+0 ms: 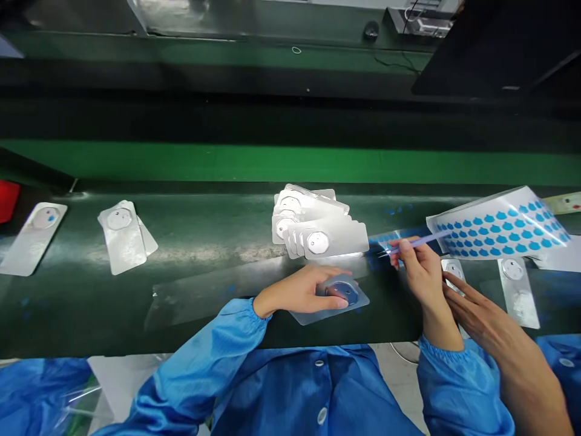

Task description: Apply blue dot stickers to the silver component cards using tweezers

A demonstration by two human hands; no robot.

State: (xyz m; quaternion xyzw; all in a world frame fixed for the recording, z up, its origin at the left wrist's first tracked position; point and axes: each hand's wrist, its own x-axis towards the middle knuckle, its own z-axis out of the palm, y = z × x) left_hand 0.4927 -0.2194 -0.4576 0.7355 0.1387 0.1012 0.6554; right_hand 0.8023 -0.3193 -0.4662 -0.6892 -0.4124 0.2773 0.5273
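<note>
My left hand lies over a small silver plate with a round dark part, fingers curled on top and holding it down near the belt's front edge. My right hand pinches a thin purple stick whose tip points left towards a strip of blue film. Just behind my left hand is a fanned stack of silver plates. A sheet of blue stickers hangs tilted to the right of the stick.
A co-worker's hand reaches in from the lower right, fingers stretched beside my right wrist, near two plates on the belt. More plates lie at the left and far left. A red object sits at the left edge.
</note>
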